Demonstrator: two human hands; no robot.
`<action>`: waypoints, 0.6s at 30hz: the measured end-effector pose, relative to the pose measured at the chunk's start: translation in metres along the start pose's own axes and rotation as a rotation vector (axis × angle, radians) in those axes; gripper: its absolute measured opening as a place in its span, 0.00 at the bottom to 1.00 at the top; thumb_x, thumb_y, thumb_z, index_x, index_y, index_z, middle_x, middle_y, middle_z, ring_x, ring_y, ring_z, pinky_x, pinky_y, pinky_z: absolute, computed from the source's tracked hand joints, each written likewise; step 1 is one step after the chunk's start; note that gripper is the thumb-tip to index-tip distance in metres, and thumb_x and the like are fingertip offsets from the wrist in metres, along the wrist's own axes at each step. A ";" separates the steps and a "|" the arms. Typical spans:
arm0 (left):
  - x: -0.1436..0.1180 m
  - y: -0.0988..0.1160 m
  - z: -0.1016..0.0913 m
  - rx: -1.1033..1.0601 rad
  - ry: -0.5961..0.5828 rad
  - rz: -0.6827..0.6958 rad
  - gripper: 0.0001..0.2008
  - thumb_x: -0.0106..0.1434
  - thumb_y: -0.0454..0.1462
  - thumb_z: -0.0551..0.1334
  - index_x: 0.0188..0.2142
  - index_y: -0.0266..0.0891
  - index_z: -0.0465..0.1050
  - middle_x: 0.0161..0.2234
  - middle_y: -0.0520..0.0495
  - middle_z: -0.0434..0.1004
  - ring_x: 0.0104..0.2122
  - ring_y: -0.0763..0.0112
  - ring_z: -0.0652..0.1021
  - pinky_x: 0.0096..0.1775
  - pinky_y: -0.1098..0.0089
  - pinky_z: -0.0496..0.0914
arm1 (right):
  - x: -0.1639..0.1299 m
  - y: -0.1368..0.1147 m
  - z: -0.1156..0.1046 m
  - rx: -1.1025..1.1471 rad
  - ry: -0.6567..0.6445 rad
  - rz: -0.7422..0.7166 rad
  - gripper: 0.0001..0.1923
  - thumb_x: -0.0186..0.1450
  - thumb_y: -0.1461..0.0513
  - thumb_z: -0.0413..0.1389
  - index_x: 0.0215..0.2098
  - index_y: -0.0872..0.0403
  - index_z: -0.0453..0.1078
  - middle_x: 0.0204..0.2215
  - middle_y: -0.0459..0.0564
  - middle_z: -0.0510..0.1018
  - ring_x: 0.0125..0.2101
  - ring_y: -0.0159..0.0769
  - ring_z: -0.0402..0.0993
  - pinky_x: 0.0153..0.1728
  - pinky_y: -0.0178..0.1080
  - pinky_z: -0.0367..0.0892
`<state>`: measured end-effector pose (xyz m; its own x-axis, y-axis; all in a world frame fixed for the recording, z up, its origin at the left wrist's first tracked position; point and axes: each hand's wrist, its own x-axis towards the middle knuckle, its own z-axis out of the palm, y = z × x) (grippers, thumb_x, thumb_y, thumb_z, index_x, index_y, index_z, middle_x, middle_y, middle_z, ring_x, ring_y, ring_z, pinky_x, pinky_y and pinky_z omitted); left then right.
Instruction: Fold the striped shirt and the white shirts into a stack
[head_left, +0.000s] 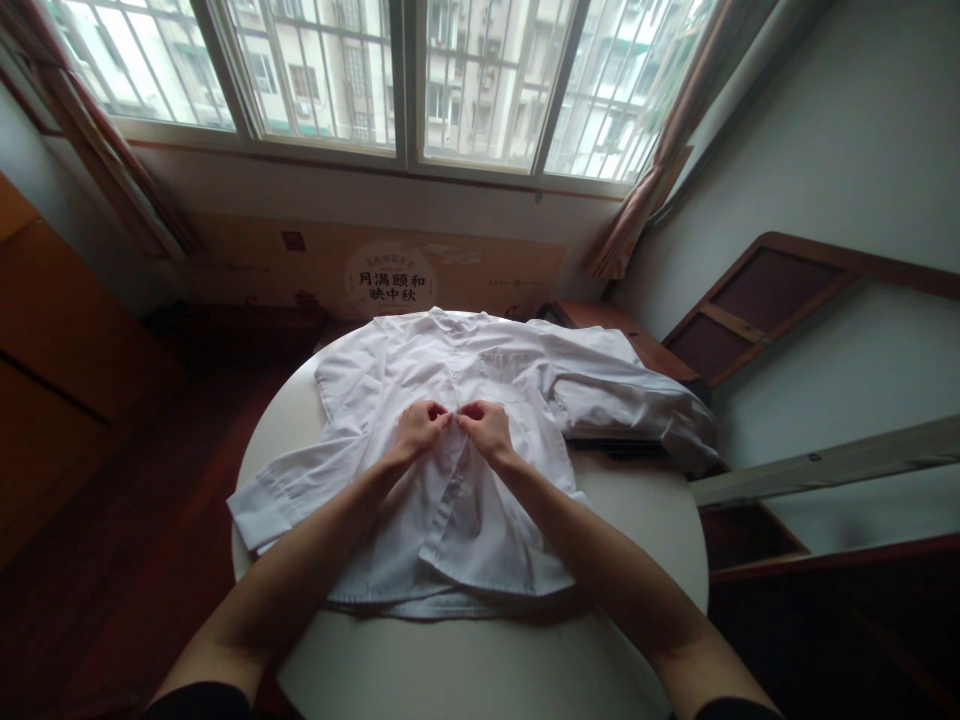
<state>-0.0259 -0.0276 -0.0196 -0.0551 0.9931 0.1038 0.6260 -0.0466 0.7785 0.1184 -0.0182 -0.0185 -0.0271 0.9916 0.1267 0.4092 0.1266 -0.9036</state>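
Both forearms reach in over the near edge of the round white table (480, 670). The left hand (420, 428) and right hand (486, 428) sit almost touching, fingers curled and pinching the front placket of the white shirt (457, 500). It lies spread flat across the table's middle, collar toward the far edge, one sleeve trailing off the right edge. Beyond stands a cardboard box (390, 275) under the window (390, 70).

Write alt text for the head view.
Two bare hands, left hand and right hand, pinch the front placket of a white cotton shirt spread on a round white table, below a barred window.
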 end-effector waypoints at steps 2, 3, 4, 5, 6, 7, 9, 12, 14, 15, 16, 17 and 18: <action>0.002 -0.003 0.001 -0.063 -0.008 0.004 0.09 0.57 0.38 0.61 0.32 0.34 0.77 0.30 0.46 0.79 0.30 0.69 0.77 0.32 0.73 0.66 | 0.001 0.004 0.002 0.018 0.005 -0.003 0.08 0.52 0.62 0.59 0.30 0.57 0.76 0.27 0.50 0.80 0.29 0.36 0.76 0.32 0.34 0.68; 0.003 -0.005 0.001 -0.089 -0.013 0.007 0.09 0.57 0.38 0.61 0.32 0.34 0.77 0.30 0.46 0.79 0.29 0.70 0.76 0.31 0.74 0.66 | 0.001 0.005 0.003 0.033 0.003 -0.003 0.08 0.52 0.62 0.59 0.29 0.57 0.76 0.27 0.50 0.80 0.28 0.36 0.76 0.31 0.34 0.68; 0.004 -0.006 0.002 -0.108 -0.019 0.009 0.09 0.56 0.39 0.61 0.32 0.34 0.77 0.29 0.46 0.79 0.29 0.70 0.76 0.31 0.74 0.66 | 0.002 0.007 0.004 0.052 0.002 0.001 0.08 0.52 0.62 0.59 0.29 0.57 0.76 0.27 0.50 0.80 0.28 0.36 0.76 0.31 0.34 0.68; 0.005 -0.008 0.003 -0.119 -0.025 0.012 0.10 0.56 0.39 0.62 0.31 0.34 0.77 0.29 0.46 0.79 0.29 0.70 0.76 0.30 0.74 0.66 | 0.002 0.009 0.004 0.073 0.001 0.006 0.08 0.52 0.62 0.59 0.29 0.57 0.76 0.26 0.50 0.80 0.28 0.36 0.75 0.31 0.34 0.68; 0.006 -0.010 0.003 -0.124 -0.031 0.011 0.10 0.56 0.40 0.62 0.31 0.34 0.77 0.29 0.46 0.79 0.29 0.70 0.76 0.30 0.74 0.65 | 0.001 0.010 0.005 0.095 -0.001 0.012 0.08 0.51 0.62 0.58 0.29 0.57 0.76 0.26 0.49 0.80 0.28 0.36 0.75 0.31 0.34 0.68; 0.006 -0.010 0.004 -0.124 -0.039 0.006 0.10 0.56 0.40 0.62 0.31 0.34 0.77 0.28 0.47 0.79 0.28 0.70 0.76 0.30 0.74 0.65 | 0.001 0.011 0.005 0.118 -0.003 0.022 0.08 0.51 0.62 0.58 0.28 0.57 0.77 0.25 0.49 0.80 0.28 0.35 0.75 0.30 0.34 0.67; 0.007 -0.011 0.004 -0.116 -0.053 -0.009 0.11 0.56 0.40 0.61 0.30 0.34 0.78 0.27 0.47 0.79 0.28 0.70 0.76 0.29 0.74 0.65 | 0.000 0.013 0.006 0.172 -0.009 0.045 0.08 0.50 0.62 0.58 0.28 0.56 0.76 0.24 0.48 0.79 0.26 0.34 0.74 0.28 0.33 0.66; 0.006 -0.010 0.003 -0.105 -0.057 -0.027 0.11 0.56 0.41 0.61 0.30 0.35 0.78 0.27 0.47 0.79 0.27 0.70 0.76 0.29 0.74 0.64 | -0.001 0.011 0.006 0.324 -0.058 0.140 0.08 0.49 0.62 0.58 0.26 0.56 0.76 0.21 0.46 0.77 0.22 0.32 0.71 0.24 0.32 0.64; 0.005 -0.009 0.003 -0.110 -0.047 -0.031 0.11 0.55 0.41 0.62 0.29 0.35 0.78 0.27 0.47 0.79 0.27 0.70 0.76 0.29 0.74 0.64 | 0.000 0.008 0.004 0.468 -0.109 0.264 0.06 0.50 0.61 0.58 0.24 0.56 0.74 0.19 0.45 0.76 0.20 0.30 0.69 0.23 0.32 0.64; 0.005 -0.009 0.003 -0.115 -0.041 -0.032 0.11 0.55 0.41 0.62 0.29 0.35 0.78 0.27 0.47 0.79 0.27 0.70 0.76 0.29 0.74 0.64 | 0.002 0.006 0.002 0.536 -0.145 0.327 0.05 0.50 0.62 0.57 0.23 0.57 0.73 0.19 0.46 0.76 0.19 0.30 0.69 0.23 0.32 0.65; 0.005 -0.009 0.003 -0.120 -0.040 -0.031 0.11 0.54 0.42 0.62 0.29 0.35 0.78 0.27 0.47 0.79 0.27 0.69 0.76 0.29 0.74 0.64 | 0.003 0.004 0.000 0.587 -0.183 0.375 0.04 0.50 0.63 0.57 0.22 0.57 0.73 0.19 0.46 0.76 0.19 0.30 0.69 0.23 0.32 0.65; 0.005 -0.009 0.003 -0.126 -0.040 -0.027 0.12 0.54 0.42 0.62 0.29 0.35 0.79 0.27 0.47 0.79 0.27 0.69 0.76 0.29 0.74 0.64 | 0.005 0.002 -0.003 0.619 -0.223 0.402 0.03 0.50 0.64 0.58 0.22 0.57 0.72 0.19 0.47 0.76 0.20 0.29 0.69 0.23 0.32 0.65; 0.006 -0.010 0.003 -0.133 -0.043 -0.023 0.12 0.54 0.42 0.62 0.29 0.35 0.79 0.27 0.47 0.80 0.27 0.69 0.76 0.29 0.74 0.64 | 0.006 0.000 -0.006 0.630 -0.264 0.411 0.02 0.49 0.65 0.58 0.21 0.57 0.72 0.19 0.47 0.76 0.20 0.29 0.69 0.23 0.32 0.65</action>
<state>-0.0295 -0.0212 -0.0286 -0.0326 0.9976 0.0607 0.5162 -0.0352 0.8557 0.1235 -0.0121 -0.0152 -0.2339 0.9258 -0.2968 -0.1573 -0.3373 -0.9282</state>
